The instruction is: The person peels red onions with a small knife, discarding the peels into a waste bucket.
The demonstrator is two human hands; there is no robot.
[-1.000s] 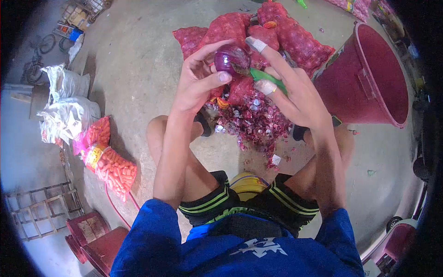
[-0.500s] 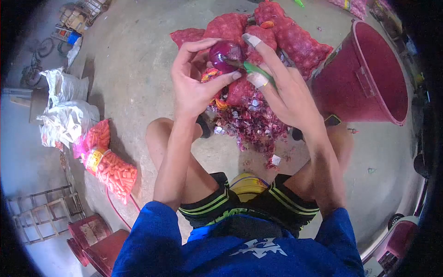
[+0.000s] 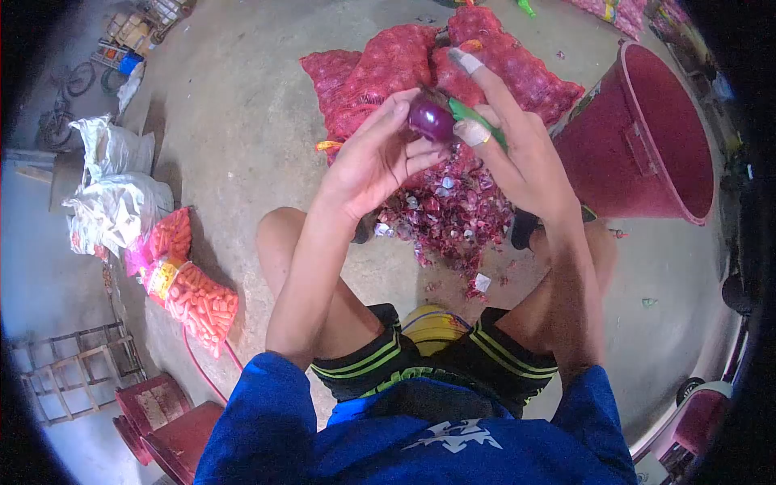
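A shiny purple-red onion (image 3: 432, 121) rests in the fingers of my left hand (image 3: 360, 174), in front of my knees. My right hand (image 3: 529, 166) is closed around the green handle of a small knife (image 3: 475, 120), its index finger stretched out. White wraps cover that index finger's tip and the thumb. The handle lies right beside the onion; the blade is hidden or too blurred to make out. Below both hands, a heap of onion skins (image 3: 449, 210) with bits of white paper covers the floor between my feet.
Net sacks of red onions (image 3: 396, 65) lie ahead. A large dark-red bucket (image 3: 598, 137) stands tilted-looking at right. To my left are white sacks (image 3: 121, 206) and an orange-filled net bag (image 3: 202, 303). Red stools or boxes (image 3: 182, 436) sit at lower left. I sit on something yellow (image 3: 432, 327).
The onion has moved right and slightly down, and has been turned in my left hand. My left fingers now reach beneath it. My right hand has shifted slightly right with the knife.
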